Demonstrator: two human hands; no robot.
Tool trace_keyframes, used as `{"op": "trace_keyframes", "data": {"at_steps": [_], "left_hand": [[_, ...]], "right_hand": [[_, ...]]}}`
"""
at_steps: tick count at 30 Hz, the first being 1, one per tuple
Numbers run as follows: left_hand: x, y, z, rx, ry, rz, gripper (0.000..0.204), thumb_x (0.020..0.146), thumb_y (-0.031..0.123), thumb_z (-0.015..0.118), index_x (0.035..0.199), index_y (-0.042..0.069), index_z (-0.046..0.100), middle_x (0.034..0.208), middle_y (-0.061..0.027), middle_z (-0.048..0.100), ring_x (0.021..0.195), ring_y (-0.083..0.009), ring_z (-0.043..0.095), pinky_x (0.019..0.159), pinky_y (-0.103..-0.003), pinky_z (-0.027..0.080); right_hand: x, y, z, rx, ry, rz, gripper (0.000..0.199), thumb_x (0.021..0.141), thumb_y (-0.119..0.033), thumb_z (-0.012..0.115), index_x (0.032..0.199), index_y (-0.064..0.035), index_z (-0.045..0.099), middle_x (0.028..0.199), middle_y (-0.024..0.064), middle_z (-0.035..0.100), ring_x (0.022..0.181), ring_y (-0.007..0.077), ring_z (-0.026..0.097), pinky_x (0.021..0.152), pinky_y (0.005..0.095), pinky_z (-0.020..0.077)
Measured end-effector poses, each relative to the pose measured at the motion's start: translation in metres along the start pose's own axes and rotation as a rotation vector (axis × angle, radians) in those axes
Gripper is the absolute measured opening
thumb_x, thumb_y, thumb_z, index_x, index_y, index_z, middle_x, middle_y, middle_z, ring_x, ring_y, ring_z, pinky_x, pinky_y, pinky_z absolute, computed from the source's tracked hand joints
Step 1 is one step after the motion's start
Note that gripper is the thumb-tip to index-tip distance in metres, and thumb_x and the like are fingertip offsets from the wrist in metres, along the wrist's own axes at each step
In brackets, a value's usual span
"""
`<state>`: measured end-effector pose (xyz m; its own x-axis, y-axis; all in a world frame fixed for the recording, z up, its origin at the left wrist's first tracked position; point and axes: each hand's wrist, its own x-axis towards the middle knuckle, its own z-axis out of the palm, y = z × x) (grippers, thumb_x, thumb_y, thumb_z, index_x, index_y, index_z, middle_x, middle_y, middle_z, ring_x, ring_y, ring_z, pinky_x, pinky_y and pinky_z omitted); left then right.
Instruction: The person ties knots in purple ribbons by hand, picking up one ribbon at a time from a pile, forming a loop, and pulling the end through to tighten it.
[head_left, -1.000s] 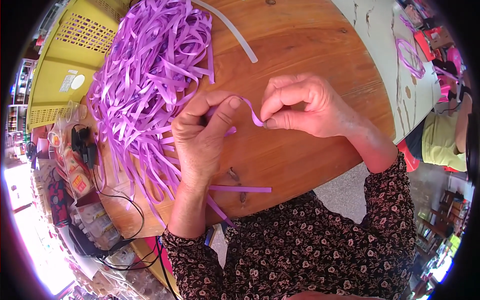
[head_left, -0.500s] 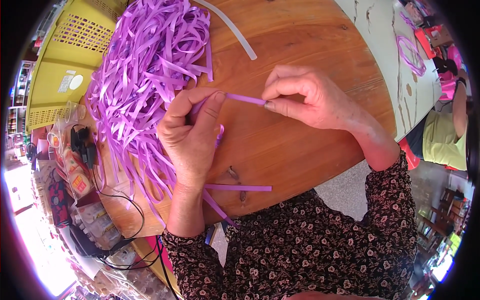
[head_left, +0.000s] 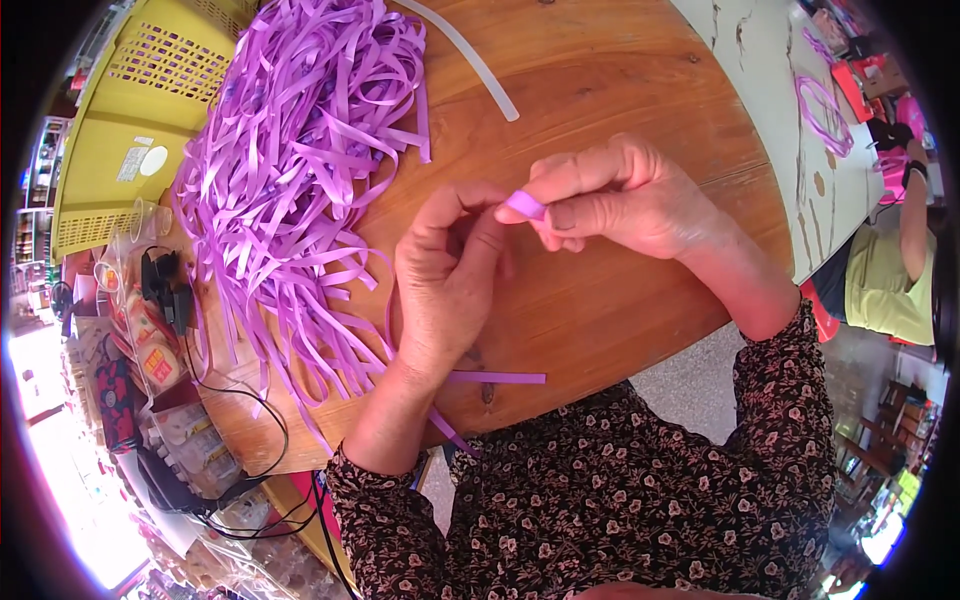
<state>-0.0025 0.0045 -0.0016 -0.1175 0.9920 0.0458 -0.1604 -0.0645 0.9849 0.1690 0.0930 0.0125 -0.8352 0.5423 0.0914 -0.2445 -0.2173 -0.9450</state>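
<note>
Strip's length mostly hidden by both hands; only a short purple loop shows. Left hand covers part of a loose strip on the round table. Right hand pinches the strip between thumb and forefinger; left fingers curl closed just beside it, grip unclear. Strip pile farther left, yellow basket beyond.

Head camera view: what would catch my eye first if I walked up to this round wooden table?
Most striking is the big heap of purple strips sprawled over the left part of the round wooden table. Near the middle, the left hand and right hand meet, the right pinching a small purple strip piece. A yellow basket sits beyond the heap.
</note>
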Motion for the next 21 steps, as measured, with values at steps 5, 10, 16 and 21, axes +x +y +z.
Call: {"op": "trace_keyframes", "data": {"at_steps": [5,10,16,21], "left_hand": [[-0.001,-0.008,0.001,0.029,0.048,0.155,0.014,0.088,-0.007,0.055,0.098,0.000,0.061,0.084,0.0030,0.056,0.070,-0.0019,0.048,0.062,-0.016,0.039],[-0.002,-0.009,0.004,0.045,0.032,0.106,0.015,0.088,-0.007,0.056,0.099,0.000,0.061,0.085,0.0041,0.056,0.073,-0.0011,0.048,0.065,-0.014,0.038],[-0.001,-0.001,0.004,-0.075,0.031,-0.095,0.013,0.090,-0.002,0.054,0.102,0.000,0.060,0.087,0.0024,0.058,0.073,-0.0016,0.050,0.066,-0.016,0.040],[-0.001,0.002,-0.004,-0.228,0.006,-0.291,0.014,0.092,0.001,0.052,0.104,-0.001,0.059,0.092,-0.0012,0.061,0.083,-0.0042,0.053,0.076,-0.018,0.043]], "right_hand": [[0.002,0.001,0.013,-0.374,0.090,-0.124,0.029,0.086,-0.002,0.061,0.114,-0.0060,0.064,0.098,0.0070,0.066,0.070,0.0112,0.059,0.061,0.0232,0.0494],[0.002,0.007,0.010,-0.654,0.228,-0.172,0.031,0.084,-0.002,0.063,0.114,-0.0077,0.064,0.092,0.0046,0.066,0.068,0.0086,0.059,0.057,0.0205,0.0487],[0.002,0.011,0.010,-0.975,0.205,-0.269,0.031,0.083,-0.002,0.065,0.113,-0.0064,0.064,0.084,0.0065,0.066,0.066,0.0129,0.060,0.058,0.0229,0.0497],[0.002,0.017,0.015,-1.083,0.220,-0.365,0.039,0.081,0.002,0.063,0.119,-0.0074,0.061,0.078,0.0078,0.058,0.063,0.0197,0.056,0.058,0.0282,0.0486]]}}
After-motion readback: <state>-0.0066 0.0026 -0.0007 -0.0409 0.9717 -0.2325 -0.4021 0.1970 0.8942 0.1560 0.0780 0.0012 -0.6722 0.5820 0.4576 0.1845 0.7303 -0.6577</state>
